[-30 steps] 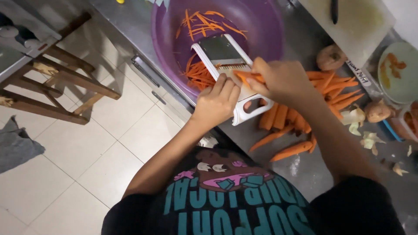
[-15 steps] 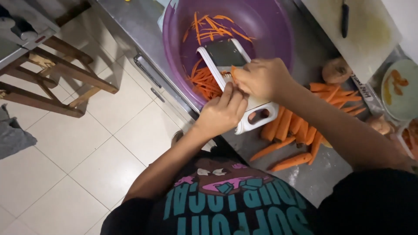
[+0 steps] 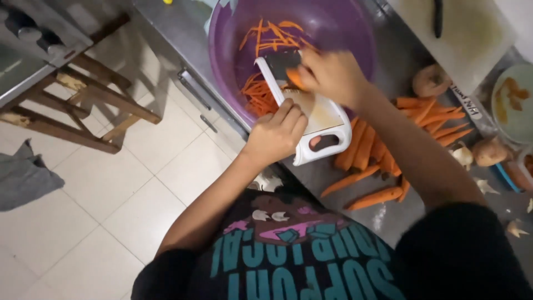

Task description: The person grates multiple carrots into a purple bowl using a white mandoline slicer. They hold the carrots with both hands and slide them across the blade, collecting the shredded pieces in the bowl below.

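A white slicer board (image 3: 311,111) lies tilted over the rim of a purple bowl (image 3: 344,22) on a steel counter. My left hand (image 3: 276,135) grips the slicer's lower left side near its handle. My right hand (image 3: 332,75) presses a piece of carrot (image 3: 294,78) against the slicer's upper part, over the bowl. Orange carrot strips (image 3: 266,39) lie inside the bowl.
Peeled whole carrots (image 3: 383,150) lie heaped on the counter right of the slicer. A cutting board with a knife (image 3: 438,16) sits at the far right, with potatoes (image 3: 430,80), peel scraps and a plate (image 3: 513,103). A wooden stool (image 3: 83,105) stands on the tiled floor, left.
My right hand has slid the carrot up the slicer from near the handle toward the bowl. My left hand has kept its grip on the slicer.
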